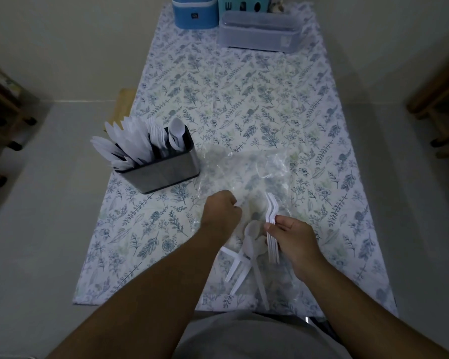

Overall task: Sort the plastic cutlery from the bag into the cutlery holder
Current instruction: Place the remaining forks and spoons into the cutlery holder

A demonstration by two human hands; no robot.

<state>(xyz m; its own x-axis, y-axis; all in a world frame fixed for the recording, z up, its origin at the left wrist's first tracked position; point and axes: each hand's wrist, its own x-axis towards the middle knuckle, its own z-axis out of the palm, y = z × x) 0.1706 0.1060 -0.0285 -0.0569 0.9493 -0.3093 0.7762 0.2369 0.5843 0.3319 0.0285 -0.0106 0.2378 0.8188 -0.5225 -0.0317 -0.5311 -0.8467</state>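
Right grip (293, 235) pinching stacked forks (271, 229) – left grip (222, 209) fisted (contents unclear), on bag (244, 172)

You have a worktop cloth (244, 99) of white ground printed all over with blue-grey and pale green leaf and flower sprigs. Near its left edge your cutlery holder (163, 172) is brushed silver-grey metal with a black rim, and the knives, forks and spoons (140, 141) standing in it are plain white. The bag (249, 172) at the centre is clear, colourless plastic; the cloth's pattern shows through it. The forks (272, 229) in your right hand (293, 242) are white, as is the loose cutlery (244, 257) toward the near edge. At the far edge stand a blue container (195, 12), a teal container (244, 5) and a translucent grey-white box (259, 32).
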